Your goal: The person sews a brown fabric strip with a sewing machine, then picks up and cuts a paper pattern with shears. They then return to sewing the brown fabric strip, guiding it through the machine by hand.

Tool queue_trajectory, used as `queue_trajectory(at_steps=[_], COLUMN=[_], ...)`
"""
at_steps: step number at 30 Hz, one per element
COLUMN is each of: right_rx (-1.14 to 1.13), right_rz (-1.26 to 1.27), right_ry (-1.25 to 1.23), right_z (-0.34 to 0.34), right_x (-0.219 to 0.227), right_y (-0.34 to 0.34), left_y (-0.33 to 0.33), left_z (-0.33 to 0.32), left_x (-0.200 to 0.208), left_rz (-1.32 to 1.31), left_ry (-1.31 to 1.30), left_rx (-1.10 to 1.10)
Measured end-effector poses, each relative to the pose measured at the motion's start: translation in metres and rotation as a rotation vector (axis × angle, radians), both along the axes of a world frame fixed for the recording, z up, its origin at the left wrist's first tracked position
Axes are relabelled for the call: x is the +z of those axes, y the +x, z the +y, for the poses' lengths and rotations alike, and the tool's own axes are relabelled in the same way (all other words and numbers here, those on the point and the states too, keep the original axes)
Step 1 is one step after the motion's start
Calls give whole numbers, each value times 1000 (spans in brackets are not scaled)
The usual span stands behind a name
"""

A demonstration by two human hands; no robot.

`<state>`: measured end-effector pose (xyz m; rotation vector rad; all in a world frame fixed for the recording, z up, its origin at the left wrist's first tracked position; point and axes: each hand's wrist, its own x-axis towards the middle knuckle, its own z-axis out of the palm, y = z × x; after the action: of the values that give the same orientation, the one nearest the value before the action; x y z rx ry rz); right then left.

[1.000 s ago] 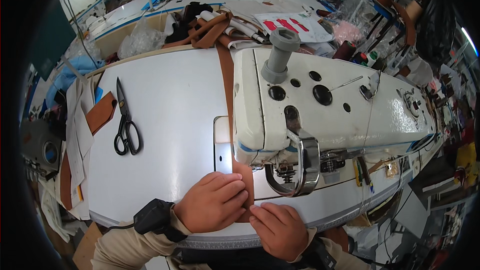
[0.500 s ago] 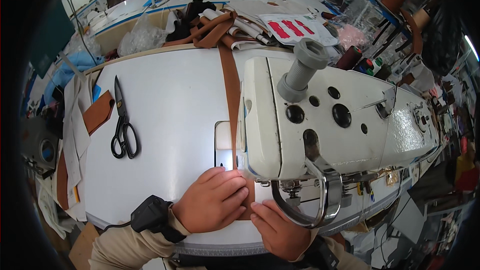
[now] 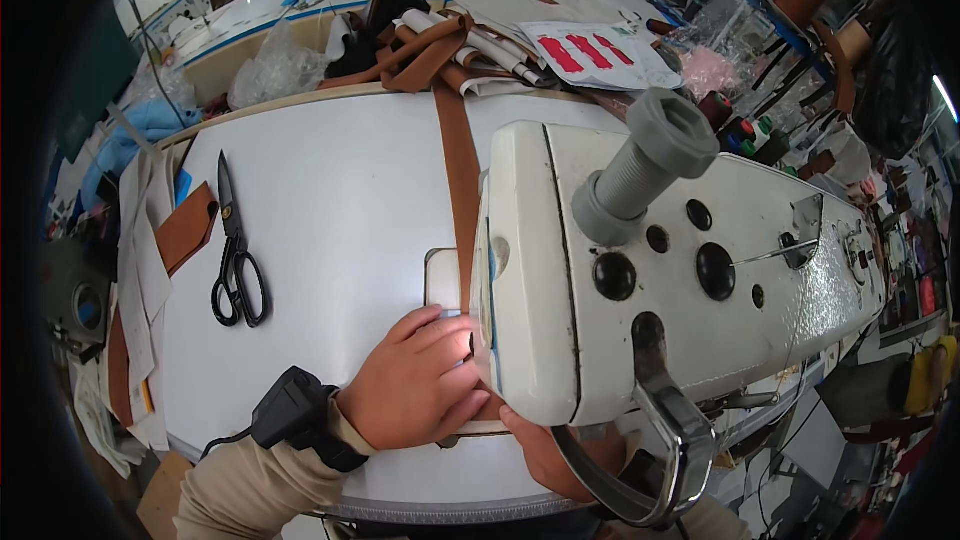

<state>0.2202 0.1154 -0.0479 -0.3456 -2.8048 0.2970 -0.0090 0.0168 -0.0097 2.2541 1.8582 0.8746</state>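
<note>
A long strip of brown leather-like material (image 3: 458,155) runs from the far edge of the white table down to the white sewing machine (image 3: 520,270). My left hand (image 3: 415,380) lies palm down on the strip's near part beside the machine head, fingers stretched out and close together. Its fingertips reach toward the lit needle area, which the machine head hides. My right hand (image 3: 560,460) is at the strip's near right side, one finger reaching toward it. The machine and its chrome loop (image 3: 690,440) cover most of its other fingers, so their grip is unclear.
Black-handled scissors (image 3: 238,250) lie on the left of the table, beside a brown piece (image 3: 187,228) and pale fabric lengths (image 3: 145,260). Rolled brown and white materials (image 3: 430,50) are heaped past the far edge. Thread cones (image 3: 800,0) stand at the far right.
The view has shifted, so the machine head looks larger and lower and covers more of my right hand. My left hand stays on the strip, its fingertips a little nearer the machine head.
</note>
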Motion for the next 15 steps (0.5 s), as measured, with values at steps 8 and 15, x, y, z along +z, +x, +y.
queue_trajectory(at_steps=[8, 15], right_rx=[-39, 14], right_rz=[-19, -87], right_ry=[806, 448], right_z=[6, 5], right_x=[-32, -12], right_y=[10, 5], left_y=[1, 13], left_z=[1, -19], left_x=[2, 3], left_rz=[58, -9], left_ry=[27, -57], left_rx=[4, -71])
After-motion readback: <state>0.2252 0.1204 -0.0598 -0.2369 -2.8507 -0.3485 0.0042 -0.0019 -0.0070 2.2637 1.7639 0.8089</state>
